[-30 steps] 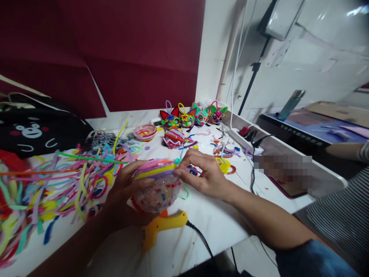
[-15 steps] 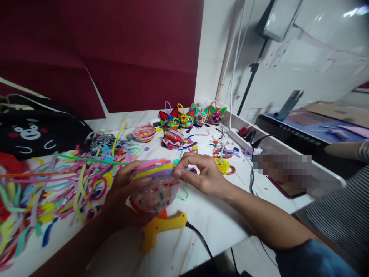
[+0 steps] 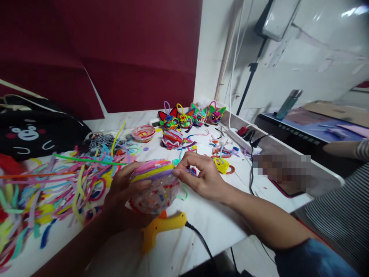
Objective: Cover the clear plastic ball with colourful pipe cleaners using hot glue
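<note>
Left hand [image 3: 117,196] holds the clear shell [image 3: 158,197] just beyond the yellow glue gun [image 3: 165,227]; right hand [image 3: 201,176] pinches chenille strips [image 3: 154,171] at its edge. Upper band covered; lower wall apparently bare.

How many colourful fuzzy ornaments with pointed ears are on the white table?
4, in a row toward the white table's back, left to right: red-eared ornament, orange-eared ornament, mint-eared ornament, lime-green-eared ornament. Others may be hidden behind them.
</note>
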Tool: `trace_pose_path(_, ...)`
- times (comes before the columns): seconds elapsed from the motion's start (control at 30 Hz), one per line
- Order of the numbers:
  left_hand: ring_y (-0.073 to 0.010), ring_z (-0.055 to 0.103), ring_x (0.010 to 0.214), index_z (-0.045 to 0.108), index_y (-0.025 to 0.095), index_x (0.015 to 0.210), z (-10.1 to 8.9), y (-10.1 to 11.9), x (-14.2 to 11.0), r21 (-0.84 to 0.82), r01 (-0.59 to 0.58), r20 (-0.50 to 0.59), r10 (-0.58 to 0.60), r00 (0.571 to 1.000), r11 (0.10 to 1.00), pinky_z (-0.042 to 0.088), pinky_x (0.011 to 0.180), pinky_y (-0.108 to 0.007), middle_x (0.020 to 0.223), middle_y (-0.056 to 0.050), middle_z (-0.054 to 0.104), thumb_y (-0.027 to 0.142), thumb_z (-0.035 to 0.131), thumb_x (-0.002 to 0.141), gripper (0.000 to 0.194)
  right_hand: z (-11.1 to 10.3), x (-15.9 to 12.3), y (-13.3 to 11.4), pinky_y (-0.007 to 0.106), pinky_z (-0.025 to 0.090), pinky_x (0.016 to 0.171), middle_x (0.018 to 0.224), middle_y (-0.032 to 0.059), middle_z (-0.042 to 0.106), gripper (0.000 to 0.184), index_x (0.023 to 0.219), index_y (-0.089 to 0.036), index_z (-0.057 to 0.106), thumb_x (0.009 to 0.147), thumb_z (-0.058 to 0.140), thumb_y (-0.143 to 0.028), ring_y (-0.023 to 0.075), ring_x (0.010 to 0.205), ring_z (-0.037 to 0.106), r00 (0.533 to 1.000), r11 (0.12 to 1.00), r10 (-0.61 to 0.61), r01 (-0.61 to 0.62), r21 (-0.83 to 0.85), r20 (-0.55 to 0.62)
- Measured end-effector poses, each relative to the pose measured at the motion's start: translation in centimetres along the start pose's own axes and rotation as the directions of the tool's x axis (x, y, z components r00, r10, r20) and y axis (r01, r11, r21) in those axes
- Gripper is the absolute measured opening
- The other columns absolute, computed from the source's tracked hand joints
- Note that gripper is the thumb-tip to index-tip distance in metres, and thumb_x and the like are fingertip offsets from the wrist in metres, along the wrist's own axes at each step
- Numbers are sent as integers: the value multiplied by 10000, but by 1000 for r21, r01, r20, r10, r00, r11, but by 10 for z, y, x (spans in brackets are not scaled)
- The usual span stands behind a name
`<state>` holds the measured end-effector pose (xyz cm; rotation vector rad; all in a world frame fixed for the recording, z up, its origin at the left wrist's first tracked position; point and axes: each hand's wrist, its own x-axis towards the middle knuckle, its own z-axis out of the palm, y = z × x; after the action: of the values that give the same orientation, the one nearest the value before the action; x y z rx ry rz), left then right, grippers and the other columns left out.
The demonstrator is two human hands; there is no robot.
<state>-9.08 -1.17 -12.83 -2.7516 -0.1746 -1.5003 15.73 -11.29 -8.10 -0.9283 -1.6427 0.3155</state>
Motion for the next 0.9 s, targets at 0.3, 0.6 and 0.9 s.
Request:
trace_pose_path(0.3,-365,607,1328,497,344,1504,1,-1,0,53,24,-34,-23,999,998,635,1019,-557,1467,-137,509,436,857,746,844,1,5,0,262,490,641,744,13,703,407,772,-179,723,843,847,-561,135,676,603,942,908,331,-336,249,65)
trace_pose_path(0.6,-409,627,1280,494,407,1507,1,6,4,46,48,-61,-45,997,998,680,917,-592,1448,-133,516,410,890,645,949,3,10,0,215,480,535,598,-60,639,431,736,-173,679,604,1016,-408,82,517,556,808,638,544,-573,514,226)
trace_pose_path(0.9,-405,625,1274,462,397,1553,0,4,6,40,28,-80,-24,997,999,677,900,-592,1451,-130,515,466,863,675,967,-3,12,-1,214,501,569,660,-46,684,401,809,-169,704,631,1010,-357,80,553,588,844,621,473,-523,584,253)
